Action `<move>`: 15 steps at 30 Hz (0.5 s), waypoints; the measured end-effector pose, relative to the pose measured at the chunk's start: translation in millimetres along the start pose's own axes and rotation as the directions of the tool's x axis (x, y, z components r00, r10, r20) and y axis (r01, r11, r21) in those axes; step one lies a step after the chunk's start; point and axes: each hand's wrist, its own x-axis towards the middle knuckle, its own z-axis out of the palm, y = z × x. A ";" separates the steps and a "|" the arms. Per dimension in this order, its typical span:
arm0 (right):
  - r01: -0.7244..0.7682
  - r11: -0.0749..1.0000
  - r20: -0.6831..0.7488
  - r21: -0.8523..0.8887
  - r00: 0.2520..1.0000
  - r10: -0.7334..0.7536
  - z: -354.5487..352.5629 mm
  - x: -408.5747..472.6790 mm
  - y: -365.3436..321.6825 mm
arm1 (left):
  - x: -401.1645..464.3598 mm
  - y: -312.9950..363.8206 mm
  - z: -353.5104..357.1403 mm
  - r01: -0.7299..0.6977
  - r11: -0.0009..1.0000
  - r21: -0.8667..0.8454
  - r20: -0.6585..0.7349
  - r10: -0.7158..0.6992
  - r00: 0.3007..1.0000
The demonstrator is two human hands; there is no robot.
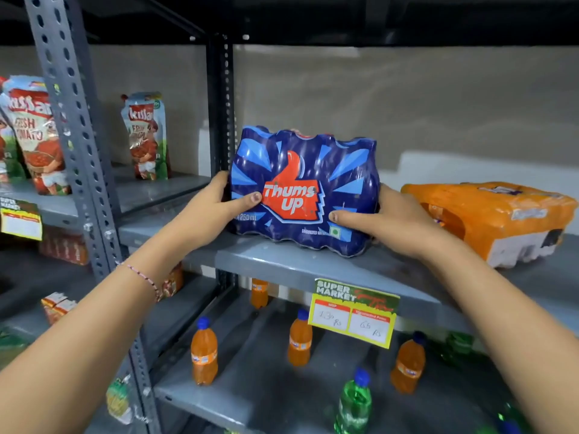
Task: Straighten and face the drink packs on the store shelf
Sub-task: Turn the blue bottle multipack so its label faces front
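A blue shrink-wrapped Thums Up pack (302, 170) stands upright near the front of the grey shelf (282, 264), its red thumb logo facing me. My left hand (213, 205) grips its left side, thumb across the front. My right hand (379, 222) grips its right side, thumb on the lower front. An orange drink pack (495, 214) lies flat on its side on the same shelf, just right of my right hand, turned at an angle.
A perforated grey upright (75, 126) divides this bay from the left one, where ketchup pouches (145, 136) stand. A price tag (354, 311) hangs from the shelf edge. Below, several loose orange bottles (204, 352) and green bottles (354, 402) stand apart.
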 end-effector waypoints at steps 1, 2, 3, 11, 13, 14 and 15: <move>0.004 1.000 -0.003 -0.007 1.000 -0.004 0.0 -6.1 -3.1 | -3.8 0.1 -0.5 -0.006 1.000 -0.009 0.005 0.006 1.000; 0.002 1.000 -0.010 -0.008 1.000 -0.003 0.9 -11.6 -5.6 | -8.2 -0.4 -0.6 0.000 1.000 -0.023 0.005 0.000 1.000; 0.000 1.000 -0.018 -0.010 1.000 0.000 0.8 -15.6 -7.6 | -11.2 -1.1 -1.0 0.004 1.000 -0.031 0.002 -0.004 1.000; -0.005 0.997 -0.009 -0.073 1.000 0.005 -0.6 -29.7 -16.9 | -17.9 -0.8 -1.2 0.011 0.999 -0.033 0.010 -0.011 1.000; -0.031 0.999 0.079 -0.032 0.996 0.034 -12.3 -31.1 -16.9 | -19.3 0.4 2.8 0.016 0.998 -0.056 -0.018 -0.017 1.000; -0.033 0.999 0.102 0.002 0.994 0.033 -22.5 -31.9 -15.9 | -22.0 0.2 7.5 -0.003 0.999 -0.044 -0.065 0.000 0.998; -0.012 1.000 0.059 0.025 0.998 0.011 -37.1 -30.7 -12.9 | -26.6 0.4 13.2 -0.050 0.999 0.014 -0.157 0.052 0.986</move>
